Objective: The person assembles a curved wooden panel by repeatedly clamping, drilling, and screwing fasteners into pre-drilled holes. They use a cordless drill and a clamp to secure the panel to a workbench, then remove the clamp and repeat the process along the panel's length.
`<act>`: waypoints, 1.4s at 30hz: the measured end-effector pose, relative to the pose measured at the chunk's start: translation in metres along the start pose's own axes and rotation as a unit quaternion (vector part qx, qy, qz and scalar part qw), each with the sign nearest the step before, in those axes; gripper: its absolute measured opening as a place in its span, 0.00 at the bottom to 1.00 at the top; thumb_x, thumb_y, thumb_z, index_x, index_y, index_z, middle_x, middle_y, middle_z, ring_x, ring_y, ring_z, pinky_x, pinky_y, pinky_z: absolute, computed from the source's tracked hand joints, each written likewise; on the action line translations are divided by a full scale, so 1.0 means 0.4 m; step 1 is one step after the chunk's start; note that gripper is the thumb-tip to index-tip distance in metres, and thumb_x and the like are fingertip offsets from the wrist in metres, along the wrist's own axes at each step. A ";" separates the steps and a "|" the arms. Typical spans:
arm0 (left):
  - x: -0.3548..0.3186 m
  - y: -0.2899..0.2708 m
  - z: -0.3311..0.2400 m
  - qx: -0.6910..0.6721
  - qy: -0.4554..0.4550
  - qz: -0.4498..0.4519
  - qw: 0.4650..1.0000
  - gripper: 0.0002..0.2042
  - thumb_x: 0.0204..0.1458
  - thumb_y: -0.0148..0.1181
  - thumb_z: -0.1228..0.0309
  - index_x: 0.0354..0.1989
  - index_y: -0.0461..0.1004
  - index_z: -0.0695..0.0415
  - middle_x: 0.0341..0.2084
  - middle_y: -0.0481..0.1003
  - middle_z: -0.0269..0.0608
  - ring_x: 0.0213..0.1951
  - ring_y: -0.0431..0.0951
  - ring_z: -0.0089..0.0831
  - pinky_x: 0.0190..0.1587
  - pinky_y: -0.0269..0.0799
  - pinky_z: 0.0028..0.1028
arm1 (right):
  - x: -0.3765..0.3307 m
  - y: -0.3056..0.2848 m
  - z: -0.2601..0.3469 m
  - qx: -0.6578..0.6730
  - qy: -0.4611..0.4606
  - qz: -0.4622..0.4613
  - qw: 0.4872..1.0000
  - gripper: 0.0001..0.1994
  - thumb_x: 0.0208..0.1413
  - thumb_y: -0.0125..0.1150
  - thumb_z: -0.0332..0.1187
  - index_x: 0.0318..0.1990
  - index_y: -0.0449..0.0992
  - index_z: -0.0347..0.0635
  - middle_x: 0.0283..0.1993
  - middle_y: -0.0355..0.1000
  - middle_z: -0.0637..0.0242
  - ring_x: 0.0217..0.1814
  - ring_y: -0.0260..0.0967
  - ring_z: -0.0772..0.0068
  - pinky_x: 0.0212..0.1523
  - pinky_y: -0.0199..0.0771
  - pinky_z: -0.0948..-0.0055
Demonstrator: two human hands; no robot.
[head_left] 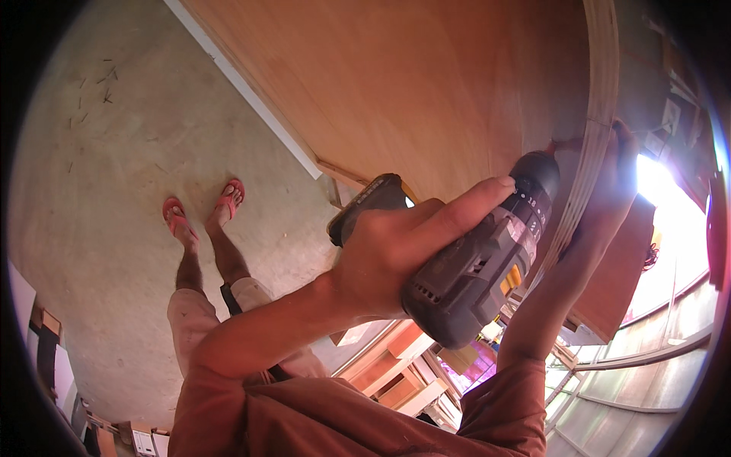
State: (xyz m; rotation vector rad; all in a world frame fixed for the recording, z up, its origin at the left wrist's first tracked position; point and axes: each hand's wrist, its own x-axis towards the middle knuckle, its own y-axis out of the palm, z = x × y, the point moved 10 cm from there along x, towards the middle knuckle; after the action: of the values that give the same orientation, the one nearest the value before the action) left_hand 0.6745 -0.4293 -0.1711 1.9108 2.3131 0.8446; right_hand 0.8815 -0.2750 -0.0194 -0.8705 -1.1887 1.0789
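Left hand [411, 247] wrapped tight round the grip of the cordless drill [480, 259], forefinger laid along its body | drill nose pressed to the layered edge of the plywood panel [426, 84] — up right | right hand [613, 194] clasped over that edge, just beside the bit | concrete floor [114, 190] far left — sandalled feet there.

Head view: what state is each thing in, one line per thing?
cordless drill: gripped, nose tilted up against the panel edge.
left hand: closed around the drill's handle, forefinger stretched along its body.
right hand: wrapped over the panel edge beside the drill's nose.
plywood panel: propped up above the floor, bare face showing.
sandals: worn, flat on the concrete floor.
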 end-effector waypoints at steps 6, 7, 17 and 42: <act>0.002 -0.003 -0.016 0.015 0.009 0.006 1.000 0.39 0.46 0.74 0.67 0.69 0.65 0.61 0.47 0.82 0.52 0.32 0.85 0.36 0.33 0.83 0.32 | -0.015 0.024 0.009 0.067 0.040 0.038 0.996 0.20 0.73 0.50 0.40 0.63 0.67 0.34 0.36 0.81 0.51 0.38 0.80 0.59 0.42 0.81 0.66; -0.002 -0.003 -0.012 0.009 0.006 0.006 1.000 0.40 0.46 0.75 0.67 0.70 0.64 0.60 0.48 0.82 0.52 0.33 0.85 0.38 0.34 0.83 0.33 | -0.018 0.030 0.020 0.076 0.036 0.045 0.995 0.20 0.73 0.50 0.40 0.62 0.67 0.34 0.36 0.81 0.51 0.38 0.81 0.60 0.42 0.81 0.67; -0.059 -0.018 -0.062 -0.025 -0.062 0.035 0.997 0.40 0.44 0.76 0.71 0.69 0.67 0.59 0.43 0.83 0.50 0.37 0.87 0.36 0.41 0.83 0.31 | 0.033 0.010 0.011 0.016 -0.029 0.003 0.999 0.16 0.71 0.51 0.36 0.55 0.78 0.37 0.46 0.78 0.61 0.42 0.74 0.72 0.48 0.74 0.69; -0.260 0.142 -0.018 -0.027 0.011 0.038 0.999 0.38 0.46 0.75 0.70 0.68 0.68 0.63 0.40 0.83 0.48 0.35 0.85 0.34 0.39 0.82 0.31 | -0.170 -0.075 -0.297 0.116 0.067 0.074 0.988 0.19 0.71 0.53 0.40 0.60 0.78 0.36 0.48 0.80 0.62 0.48 0.75 0.74 0.54 0.72 0.71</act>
State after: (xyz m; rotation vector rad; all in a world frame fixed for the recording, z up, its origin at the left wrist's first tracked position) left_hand 0.7492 -0.5215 -0.1740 1.9887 2.2168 0.9305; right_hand 1.0014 -0.3460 -0.0319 -0.8454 -0.8778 1.2316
